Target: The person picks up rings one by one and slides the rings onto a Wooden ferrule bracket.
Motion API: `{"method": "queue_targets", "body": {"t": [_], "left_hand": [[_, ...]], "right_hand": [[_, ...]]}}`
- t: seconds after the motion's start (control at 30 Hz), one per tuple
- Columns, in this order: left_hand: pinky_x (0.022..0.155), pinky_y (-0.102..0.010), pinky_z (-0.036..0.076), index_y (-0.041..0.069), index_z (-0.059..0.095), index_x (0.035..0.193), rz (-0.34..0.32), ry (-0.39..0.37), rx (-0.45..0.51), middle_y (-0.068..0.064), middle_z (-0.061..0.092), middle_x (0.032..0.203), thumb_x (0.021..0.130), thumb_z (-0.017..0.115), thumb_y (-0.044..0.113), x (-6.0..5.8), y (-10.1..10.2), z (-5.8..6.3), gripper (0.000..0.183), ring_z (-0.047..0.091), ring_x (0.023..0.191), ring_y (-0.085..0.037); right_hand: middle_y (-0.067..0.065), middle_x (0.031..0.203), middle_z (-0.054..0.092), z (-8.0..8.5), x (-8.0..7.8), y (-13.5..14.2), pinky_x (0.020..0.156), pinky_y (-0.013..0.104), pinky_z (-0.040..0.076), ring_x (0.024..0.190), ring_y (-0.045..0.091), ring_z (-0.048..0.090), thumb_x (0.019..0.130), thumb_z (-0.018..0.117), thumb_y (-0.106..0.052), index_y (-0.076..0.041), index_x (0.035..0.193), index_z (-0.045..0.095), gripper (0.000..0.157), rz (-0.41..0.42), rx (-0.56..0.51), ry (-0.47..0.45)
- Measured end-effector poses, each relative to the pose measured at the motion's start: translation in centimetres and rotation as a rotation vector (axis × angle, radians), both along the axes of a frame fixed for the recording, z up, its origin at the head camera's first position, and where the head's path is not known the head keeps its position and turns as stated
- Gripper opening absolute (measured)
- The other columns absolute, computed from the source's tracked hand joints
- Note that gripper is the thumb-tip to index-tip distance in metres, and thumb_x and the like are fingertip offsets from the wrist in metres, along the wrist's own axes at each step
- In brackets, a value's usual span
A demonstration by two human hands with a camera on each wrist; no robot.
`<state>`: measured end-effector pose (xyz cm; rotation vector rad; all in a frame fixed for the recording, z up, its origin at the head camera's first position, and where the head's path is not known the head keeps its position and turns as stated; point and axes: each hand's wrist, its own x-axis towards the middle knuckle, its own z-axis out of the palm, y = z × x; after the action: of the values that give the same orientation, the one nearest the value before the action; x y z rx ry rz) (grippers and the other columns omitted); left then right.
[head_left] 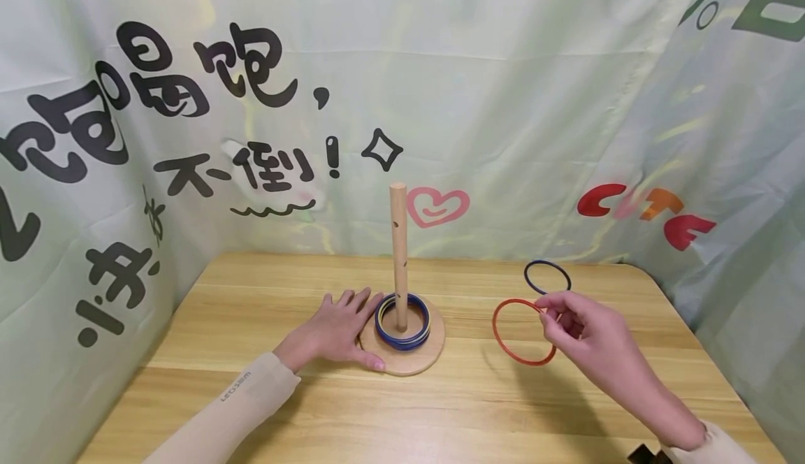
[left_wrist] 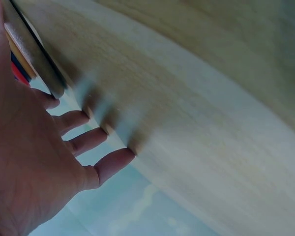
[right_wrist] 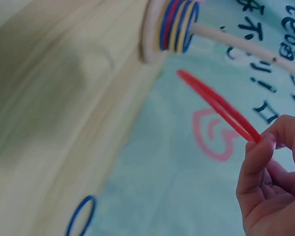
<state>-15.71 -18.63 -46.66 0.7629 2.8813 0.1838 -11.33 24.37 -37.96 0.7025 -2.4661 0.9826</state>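
Note:
A red ring [head_left: 525,363] is pinched at its edge between the thumb and fingers of my right hand [head_left: 594,328], held up to the right of the wooden peg [head_left: 399,254]. In the right wrist view the red ring [right_wrist: 219,104] appears nearly edge-on. My left hand [head_left: 339,328] rests beside the round wooden base [head_left: 402,366], its fingers spread and its thumb on the base's near left edge. Around the foot of the upright peg lie several stacked rings [right_wrist: 178,27] in blue, yellow and red.
A single blue ring [head_left: 547,261] lies on the wooden table [head_left: 302,415] behind my right hand. Pale green cloth [head_left: 534,100] with printed lettering and drawings hangs along the back and both sides of the table.

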Motion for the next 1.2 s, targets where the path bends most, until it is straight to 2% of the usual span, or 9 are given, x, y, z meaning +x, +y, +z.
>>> {"method": "queue_targets", "body": {"t": [0.2,0.37,0.53,0.67,0.87,1.03,1.2], "left_hand": [[0.109,-0.083,0.030,0.011,0.025,0.175,-0.001,-0.001,-0.006,-0.027,0.029,0.173,0.078,0.073,0.090,0.1,-0.1,-0.1,0.135,0.036,0.153,-0.051],[0.109,-0.083,0.031,0.011,0.025,0.175,-0.003,0.007,-0.013,-0.026,0.030,0.173,0.078,0.073,0.090,0.1,-0.1,-0.1,0.134,0.036,0.152,-0.051],[0.109,-0.083,0.031,0.011,0.025,0.175,-0.006,0.018,-0.016,-0.026,0.030,0.173,0.078,0.072,0.091,0.0,-0.1,-0.2,0.135,0.036,0.152,-0.050],[0.108,-0.082,0.032,0.011,0.026,0.175,-0.001,0.017,-0.010,-0.026,0.030,0.173,0.077,0.072,0.092,-0.1,-0.2,-0.1,0.135,0.037,0.151,-0.050],[0.109,-0.083,0.031,0.011,0.026,0.175,-0.001,0.014,-0.003,-0.026,0.030,0.173,0.077,0.072,0.092,-0.2,-0.3,-0.2,0.135,0.037,0.152,-0.050],[0.108,-0.083,0.031,0.010,0.026,0.175,-0.004,0.018,-0.003,-0.026,0.031,0.173,0.078,0.072,0.092,-0.1,-0.3,-0.1,0.135,0.037,0.152,-0.050],[0.108,-0.082,0.033,0.010,0.027,0.175,-0.009,0.025,-0.012,-0.026,0.031,0.173,0.078,0.072,0.091,-0.1,-0.2,-0.2,0.134,0.038,0.151,-0.051]], "right_hand": [[-0.013,0.083,0.064,2.1,0.4,-2.3,0.054,0.023,0.048,0.062,0.006,0.057,0.096,0.079,0.004,-0.017,0.115,0.076,0.029,0.042,0.011,-0.004],[-0.010,0.085,0.066,3.9,0.5,-4.1,0.052,0.025,0.050,0.057,0.009,0.060,0.098,0.076,0.005,-0.018,0.117,0.074,0.029,0.095,-0.054,-0.033],[-0.006,0.084,0.068,5.7,1.0,-5.8,0.052,0.026,0.053,0.057,0.014,0.063,0.099,0.071,0.008,-0.015,0.117,0.075,0.029,0.149,-0.154,-0.070],[-0.003,0.081,0.067,7.0,0.9,-7.1,0.050,0.026,0.050,0.058,0.015,0.061,0.099,0.071,0.010,-0.011,0.117,0.076,0.028,0.191,-0.237,-0.039],[0.001,0.082,0.068,8.5,-0.1,-8.8,0.048,0.025,0.047,0.056,0.015,0.057,0.098,0.069,0.013,-0.002,0.118,0.075,0.026,0.262,-0.371,0.063],[0.012,0.090,0.067,9.5,-1.1,-10.7,0.052,0.026,0.050,0.056,0.018,0.058,0.100,0.068,0.011,0.003,0.121,0.073,0.023,0.289,-0.527,0.066],[0.017,0.090,0.063,10.0,-1.8,-12.4,0.053,0.026,0.052,0.055,0.019,0.057,0.102,0.066,0.008,0.004,0.124,0.072,0.023,0.297,-0.657,0.071]]}}
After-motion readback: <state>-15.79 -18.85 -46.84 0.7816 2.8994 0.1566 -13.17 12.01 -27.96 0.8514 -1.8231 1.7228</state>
